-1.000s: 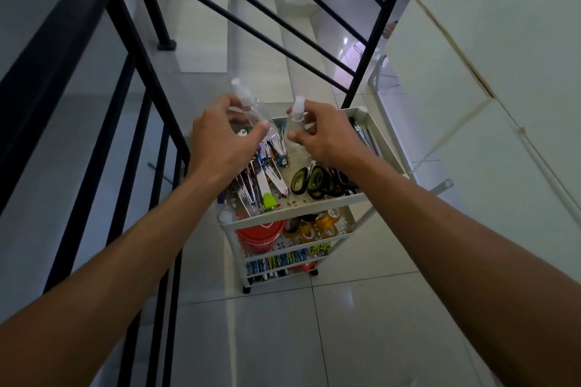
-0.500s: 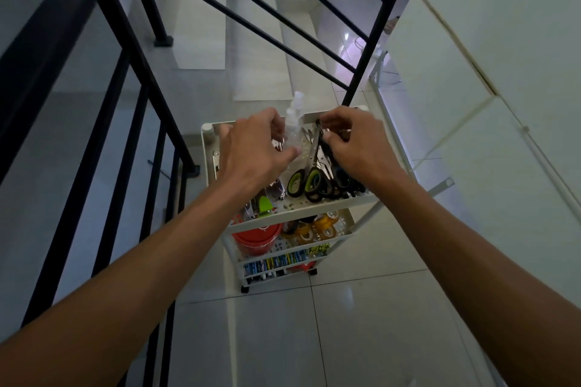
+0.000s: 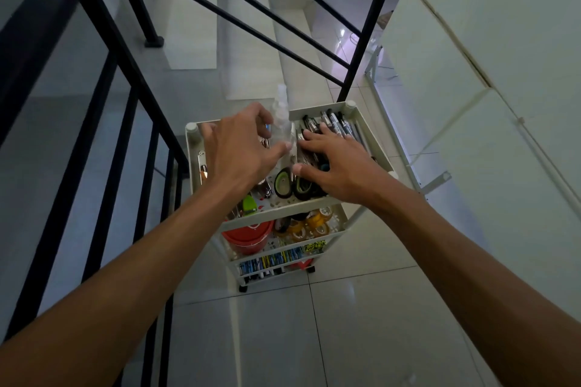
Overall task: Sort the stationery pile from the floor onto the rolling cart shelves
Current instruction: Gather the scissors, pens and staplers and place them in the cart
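Observation:
A white rolling cart (image 3: 361, 119) stands on the tiled floor by the stair rail. On its top shelf a clear spray bottle (image 3: 282, 122) stands upright, and my left hand (image 3: 242, 151) grips it between thumb and curled fingers. My right hand (image 3: 334, 163) lies flat with spread fingers over scissors (image 3: 290, 187) with green and black handles. Black markers (image 3: 338, 121) lie along the shelf's far right, and metal clips (image 3: 202, 166) along its left side. The middle shelf holds a red tub (image 3: 248, 237) and yellow tape rolls (image 3: 316, 223). Pens (image 3: 272, 261) fill the lower shelf.
A black metal railing (image 3: 103, 78) runs along the left and behind the cart, with stairs (image 3: 251, 50) going down beyond it. A white wall (image 3: 487, 88) rises on the right, with a white metal frame (image 3: 408, 148) at its foot. Glossy floor tiles (image 3: 314, 324) lie in front.
A second ago each hand held a clear bottle above the cart. The bottles came down onto the top shelf; my right hand let go and now lies flat on the scissors.

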